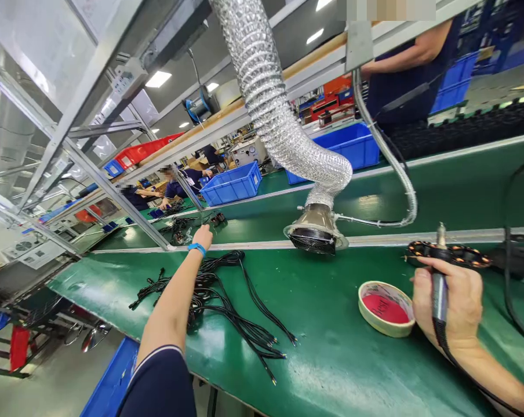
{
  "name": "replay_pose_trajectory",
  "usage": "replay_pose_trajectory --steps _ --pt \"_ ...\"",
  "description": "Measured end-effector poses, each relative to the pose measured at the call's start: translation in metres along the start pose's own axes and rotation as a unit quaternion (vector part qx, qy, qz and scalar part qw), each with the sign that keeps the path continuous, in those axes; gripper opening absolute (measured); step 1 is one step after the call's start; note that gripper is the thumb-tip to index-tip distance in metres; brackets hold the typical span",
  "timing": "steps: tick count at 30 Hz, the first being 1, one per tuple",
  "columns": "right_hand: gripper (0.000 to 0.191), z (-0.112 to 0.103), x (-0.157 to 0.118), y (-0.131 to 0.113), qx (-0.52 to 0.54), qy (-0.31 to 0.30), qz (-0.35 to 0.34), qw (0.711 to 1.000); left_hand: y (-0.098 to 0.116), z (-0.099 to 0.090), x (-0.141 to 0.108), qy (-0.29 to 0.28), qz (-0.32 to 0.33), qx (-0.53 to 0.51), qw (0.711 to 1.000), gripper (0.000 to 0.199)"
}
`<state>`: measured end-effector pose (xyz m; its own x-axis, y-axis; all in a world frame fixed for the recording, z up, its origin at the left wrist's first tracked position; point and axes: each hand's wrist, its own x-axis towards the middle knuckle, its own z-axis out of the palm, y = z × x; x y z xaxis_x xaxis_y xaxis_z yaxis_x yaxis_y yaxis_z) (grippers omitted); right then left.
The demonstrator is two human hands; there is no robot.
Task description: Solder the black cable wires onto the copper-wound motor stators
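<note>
Two hands over a green tabletop (pixel 331 347), one tool in grip.

Lower right, the right hand (pixel 451 304) is wrapped tight around one soldering iron (pixel 439 278), beside one tape roll (pixel 386 308). Centre-left, one bundle of black cables (pixel 227 301) lies loose; the left hand (pixel 202 236) reaches past it, fingers curled, holding nothing visible. Beyond, one silver duct (pixel 283 133) hangs; three blue bins (pixel 232 183) stand.

green workbench (pixel 331 359), ceiling lights (pixel 158 79), blue bins (pixel 231 184)
</note>
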<state>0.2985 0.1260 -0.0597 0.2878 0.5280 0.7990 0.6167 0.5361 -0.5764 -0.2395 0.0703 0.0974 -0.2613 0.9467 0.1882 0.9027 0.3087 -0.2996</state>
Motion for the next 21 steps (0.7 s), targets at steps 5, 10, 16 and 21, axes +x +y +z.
replay_pose_trajectory --steps 5,10,16,21 --pt "0.026 -0.004 -0.001 -0.006 -0.001 -0.020 -0.004 1.000 0.017 -0.013 -0.033 0.084 0.003 -0.057 0.995 0.035" --pt "0.025 -0.006 -0.001 -0.012 -0.003 -0.013 -0.025 1.000 0.072 -0.022 -0.107 0.052 0.145 -0.212 0.965 0.037" --pt "0.024 -0.011 -0.002 -0.020 -0.010 -0.040 -0.015 0.999 0.135 -0.021 -0.180 -0.106 0.209 -0.270 0.934 0.040" --pt "0.021 -0.017 -0.002 -0.030 0.012 -0.048 -0.014 0.999 0.157 -0.015 -0.197 -0.160 0.173 -0.233 0.943 0.041"
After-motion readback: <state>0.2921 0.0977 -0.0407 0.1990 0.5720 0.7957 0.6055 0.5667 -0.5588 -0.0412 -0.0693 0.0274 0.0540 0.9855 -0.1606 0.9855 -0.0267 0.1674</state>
